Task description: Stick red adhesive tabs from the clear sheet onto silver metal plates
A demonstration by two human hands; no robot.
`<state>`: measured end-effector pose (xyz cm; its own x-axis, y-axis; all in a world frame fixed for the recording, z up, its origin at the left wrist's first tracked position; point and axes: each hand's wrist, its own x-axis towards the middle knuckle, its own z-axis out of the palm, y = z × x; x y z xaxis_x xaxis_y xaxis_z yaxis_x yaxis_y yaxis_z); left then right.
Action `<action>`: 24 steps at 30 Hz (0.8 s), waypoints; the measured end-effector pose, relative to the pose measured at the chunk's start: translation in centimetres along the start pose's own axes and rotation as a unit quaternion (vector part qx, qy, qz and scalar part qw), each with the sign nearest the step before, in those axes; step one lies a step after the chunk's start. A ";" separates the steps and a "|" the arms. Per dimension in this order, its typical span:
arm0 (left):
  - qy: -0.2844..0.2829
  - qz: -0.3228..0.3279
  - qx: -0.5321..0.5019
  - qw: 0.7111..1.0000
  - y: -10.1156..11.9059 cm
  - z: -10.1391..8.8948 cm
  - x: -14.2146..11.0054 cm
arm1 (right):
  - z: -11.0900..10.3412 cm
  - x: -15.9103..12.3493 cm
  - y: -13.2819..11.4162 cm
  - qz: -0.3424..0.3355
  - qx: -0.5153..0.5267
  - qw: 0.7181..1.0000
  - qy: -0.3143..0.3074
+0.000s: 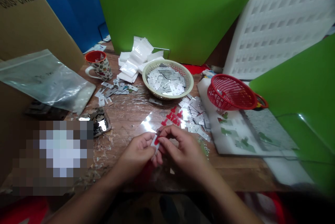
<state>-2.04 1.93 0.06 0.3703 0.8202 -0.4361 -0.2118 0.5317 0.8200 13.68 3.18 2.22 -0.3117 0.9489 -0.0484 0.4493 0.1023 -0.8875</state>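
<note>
Near the table's front edge, my left hand [140,149] grips a small flat metal plate [154,147] between thumb and fingers. A red sticker-like patch [156,141] shows on the plate's face. My right hand [184,147] is closed at the plate's upper end, its thumb against the red patch; its fingertips partly cover both. Just beyond the hands lies a clear sheet [149,122] bearing several red cut-out shapes [172,116]. Loose metal plates [195,112] are heaped to its right.
A cream basket [192,86] full of metal plates stands behind, beside white packets [136,58] and a patterned mug [104,68]. More plates [104,93] and a tray of dark pieces [101,122] lie left. At right, a red basket [232,95] rests on white foam [217,140].
</note>
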 end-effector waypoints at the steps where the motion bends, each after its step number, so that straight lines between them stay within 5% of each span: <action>1: 0.000 0.000 0.000 1.000 0.0 0.0 0.0 | 0.0 0.0 0.0 0.000 0.000 1.000 -0.001; 24: -0.008 0.001 0.012 1.000 -0.1 -0.2 -0.1 | -0.2 0.1 -0.2 -0.002 -0.003 1.000 -0.007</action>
<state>-2.25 1.82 -0.03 0.3844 0.8180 -0.4279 -0.1908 0.5239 0.8301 13.76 3.31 2.50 -0.3256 0.9441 -0.0518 0.4536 0.1079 -0.8846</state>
